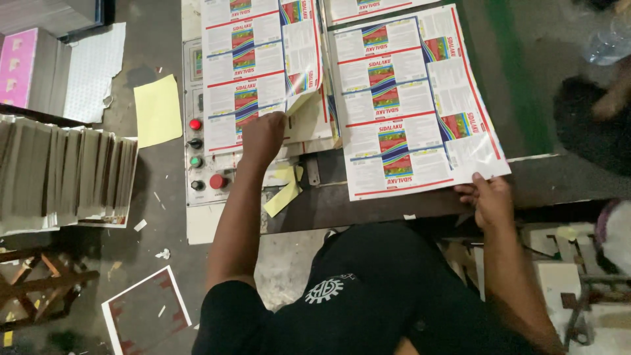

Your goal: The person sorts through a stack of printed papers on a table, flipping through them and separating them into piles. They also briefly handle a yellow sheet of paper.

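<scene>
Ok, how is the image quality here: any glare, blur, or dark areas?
Head view: dim overall, the floor murky; mild sheen on the glossy printed white sheet held by the right hand; the left hand lifting the other printed sheet looks slightly soft; top-right corner is blurred.

Both arms are reaching out forward from the body, bare from the short black sleeves down, left one stretching further than the right. The left hand is sitting palm down with the fingers curling and pinching at the tips, wrist pretty much straight in line with the forearm. The right hand is hanging closer in, knuckles up, thumb pressing on top with the fingers tucking underneath in a light pinch.
</scene>
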